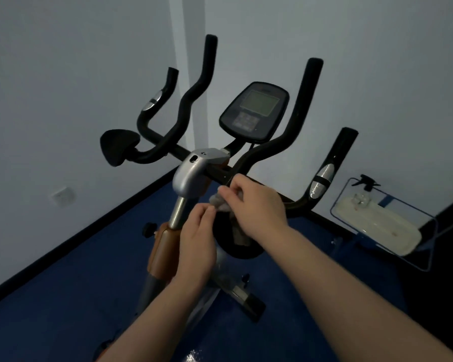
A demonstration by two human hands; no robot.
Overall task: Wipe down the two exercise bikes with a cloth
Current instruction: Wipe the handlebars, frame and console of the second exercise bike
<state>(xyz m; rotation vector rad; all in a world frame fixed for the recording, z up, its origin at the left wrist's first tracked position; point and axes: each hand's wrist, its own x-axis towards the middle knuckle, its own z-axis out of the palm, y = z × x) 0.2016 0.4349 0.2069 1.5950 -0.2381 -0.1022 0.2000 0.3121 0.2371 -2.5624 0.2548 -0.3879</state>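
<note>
An exercise bike with black handlebars, a silver stem cover and an orange frame stands in front of me. Its console faces me above the bars. A small grey cloth hangs between my hands, just right of the silver stem. My right hand grips the cloth's top, fingers curled round it. My left hand pinches the cloth's lower left edge. Most of the cloth is hidden behind my hands. Only one bike is in view.
Blue floor runs to a dark skirting and white walls meeting in a corner behind the bike. At the right wall leans a flat mop with a blue wire frame, and a spray bottle stands beside it. A wall socket sits low at left.
</note>
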